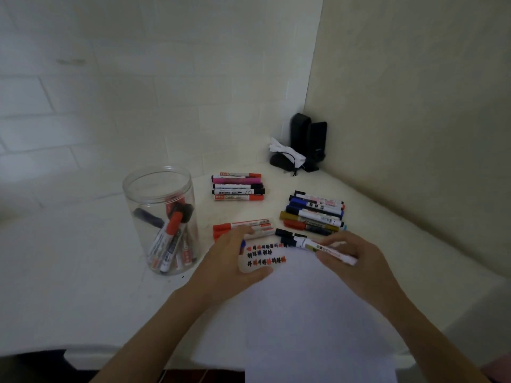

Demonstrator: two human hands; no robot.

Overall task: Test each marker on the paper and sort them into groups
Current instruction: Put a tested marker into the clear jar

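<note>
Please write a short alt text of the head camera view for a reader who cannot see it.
Over a white paper with rows of test marks, the right hand holds a black-capped marker while the left hand rests on the sheet. Around it lie three marker groups and a clear jar with more markers.

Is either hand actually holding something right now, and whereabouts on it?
The right hand grips a black-capped marker by its white barrel's rear end. The left hand rests on the paper, holding nothing visible.

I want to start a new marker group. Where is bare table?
Bare table lies left of the jar, and between jar and far marker row. Crowded around the hands: red markers, mixed pile.
</note>
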